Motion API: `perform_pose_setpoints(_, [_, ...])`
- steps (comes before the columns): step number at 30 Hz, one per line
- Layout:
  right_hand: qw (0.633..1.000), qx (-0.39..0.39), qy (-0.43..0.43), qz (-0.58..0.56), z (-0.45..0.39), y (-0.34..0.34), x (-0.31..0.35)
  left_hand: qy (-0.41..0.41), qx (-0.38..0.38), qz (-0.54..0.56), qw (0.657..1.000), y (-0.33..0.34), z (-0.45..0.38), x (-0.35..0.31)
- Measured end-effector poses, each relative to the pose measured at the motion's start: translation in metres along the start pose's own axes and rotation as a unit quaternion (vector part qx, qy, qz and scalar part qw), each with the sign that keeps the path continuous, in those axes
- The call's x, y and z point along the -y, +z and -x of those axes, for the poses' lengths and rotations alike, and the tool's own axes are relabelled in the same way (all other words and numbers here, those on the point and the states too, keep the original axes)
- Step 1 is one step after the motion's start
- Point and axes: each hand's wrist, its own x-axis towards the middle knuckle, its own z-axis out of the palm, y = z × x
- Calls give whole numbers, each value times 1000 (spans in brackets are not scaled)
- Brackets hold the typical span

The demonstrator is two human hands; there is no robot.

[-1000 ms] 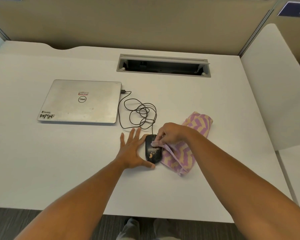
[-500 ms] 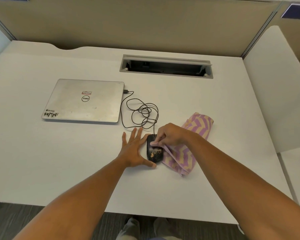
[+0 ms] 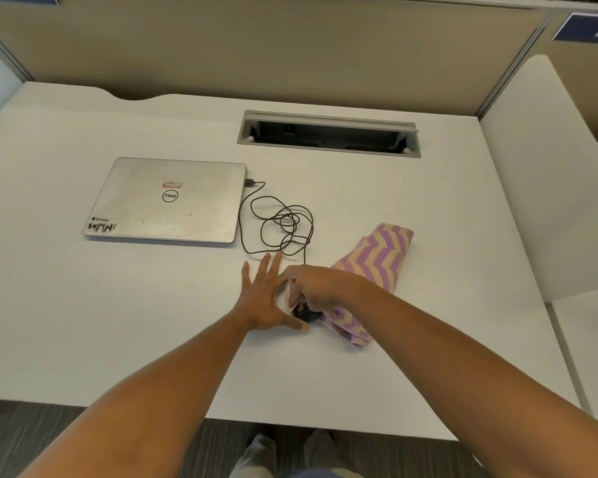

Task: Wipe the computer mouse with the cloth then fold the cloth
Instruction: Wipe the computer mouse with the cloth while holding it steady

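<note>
Purple-striped cloth (image 3: 377, 263) is pinched by the right hand (image 3: 320, 286) over the mouse (image 3: 304, 313), braced by the flat, spread left hand (image 3: 263, 301) on the bench (image 3: 118, 322). Cable (image 3: 280, 225) could get snagged.

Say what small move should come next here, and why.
Probably drag the cloth toward the mouse's near end. The right hand presses the cloth on the mouse's far part, while light specks show on the uncovered near end. The left hand lies flat beside the mouse, bracing it, so it likely should stay put.
</note>
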Motion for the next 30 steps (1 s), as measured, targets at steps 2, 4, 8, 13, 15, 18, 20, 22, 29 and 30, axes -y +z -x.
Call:
perform_pose_setpoints(2, [1000,18,-7,0,3,0,1,-1,-3,7,1000,0,0,0])
perform_pose_setpoints(4, [998,47,-25,33,5,0,1,-4,0,-13,1000,0,0,0])
perform_pose_setpoints(8, [998,45,-22,46,13,-9,-4,-10,-2,-28,1000,0,0,1])
perform_pose_setpoints(13, [999,-24,-8,30,17,-15,0,1,0,-21,1000,2,-1,1])
perform_pose_setpoints(15, [999,-4,-9,39,14,-8,6,2,-4,-10,1000,2,-2,1])
perform_pose_setpoints(18, [998,16,-29,53,15,2,8,-3,-2,-11,1000,2,-3,2])
perform_pose_setpoints(20, [996,30,-48,71,19,3,5,-5,3,-36,999,2,-3,2])
perform_pose_setpoints(22, [994,52,-45,84,23,3,0,-5,2,-43,999,2,-3,3])
perform_pose_setpoints(29, [999,-39,20,-23,36,-7,-22,-5,-2,-27,1000,3,-3,3])
perform_pose_setpoints(30, [998,-57,12,-30,36,-7,-21,-3,-3,-24,1000,3,-3,3])
